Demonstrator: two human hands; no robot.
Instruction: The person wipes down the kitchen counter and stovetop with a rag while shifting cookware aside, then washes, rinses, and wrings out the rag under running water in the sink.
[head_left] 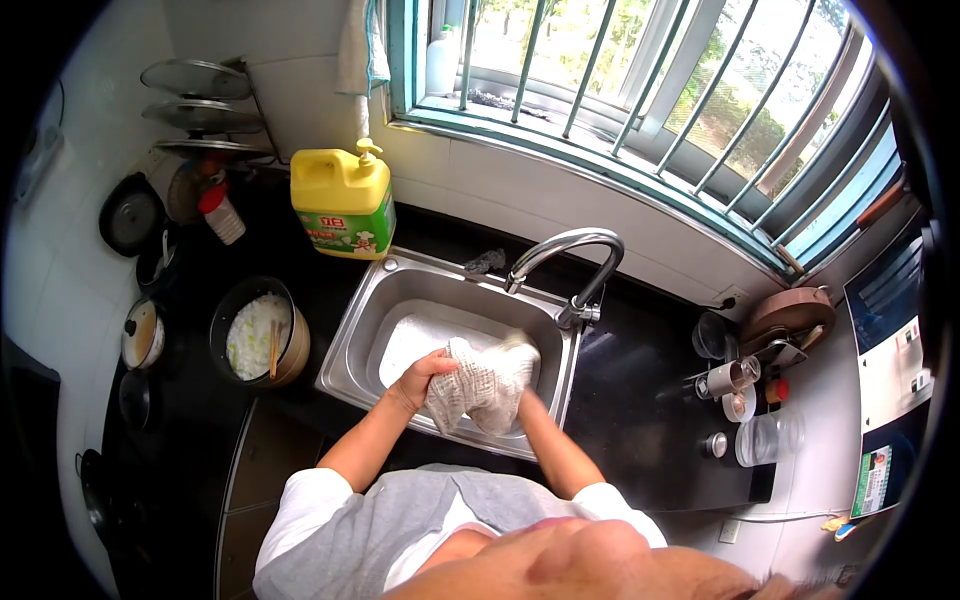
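Over the steel sink (pixel 350 345), a beige, coarse-textured cloth (pixel 470 385) is bunched between my hands. My left hand (pixel 424 380) is closed on its left side, thumb on top. The cloth's right part lies over my right hand (pixel 528 408), which holds it from the right; the fingers are hidden and the edge is smeared by motion. Behind the cloth, a pale, whitish basin or sink bottom (pixel 405 340) shows. The curved faucet (pixel 575 245) arches above the sink's back right, and I cannot see water running from it.
A yellow pump jug (pixel 343 200) stands behind the sink. On the left are a pot of whitish food (pixel 255 335) with chopsticks, a red-capped jar (pixel 222 215) and stacked lids (pixel 203 115). Jars and bowls (pixel 770 440) line the right wall, below a barred window (pixel 650 90).
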